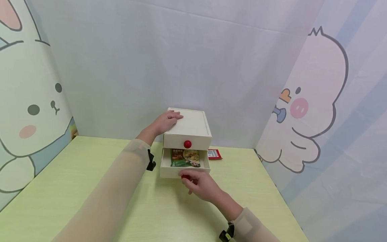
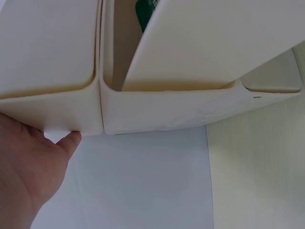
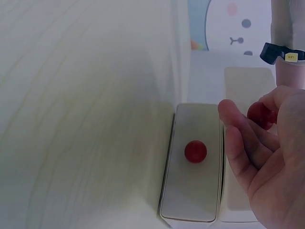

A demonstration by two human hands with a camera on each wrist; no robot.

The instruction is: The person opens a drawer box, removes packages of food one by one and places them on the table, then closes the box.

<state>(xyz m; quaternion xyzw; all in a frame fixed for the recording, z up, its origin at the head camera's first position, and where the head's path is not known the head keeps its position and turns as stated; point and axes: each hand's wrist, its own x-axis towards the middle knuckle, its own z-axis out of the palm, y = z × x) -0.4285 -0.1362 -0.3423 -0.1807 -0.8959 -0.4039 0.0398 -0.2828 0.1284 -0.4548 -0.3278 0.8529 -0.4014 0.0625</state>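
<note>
A white drawer cabinet [image 1: 193,121] stands on the table near the back. My left hand [image 1: 166,121] rests on its top, with fingers lying flat on the lid; the left wrist view shows this hand [image 2: 35,164] at the box's edge. Below the closed top drawer [image 1: 175,141], another drawer [image 1: 169,172] is pulled out. A brown and green food packet [image 1: 185,158] lies inside it. My right hand [image 1: 202,185] holds that drawer's red knob [image 3: 261,115]. In the right wrist view, a closed lower drawer [image 3: 190,186] has its own red knob [image 3: 195,151].
A red and white packet [image 1: 214,154] lies on the pale wooden table [image 1: 145,215], just right of the cabinet. Behind hangs a grey curtain [image 1: 217,67]. Cartoon-printed sheets [image 1: 320,77] flank the table on both sides.
</note>
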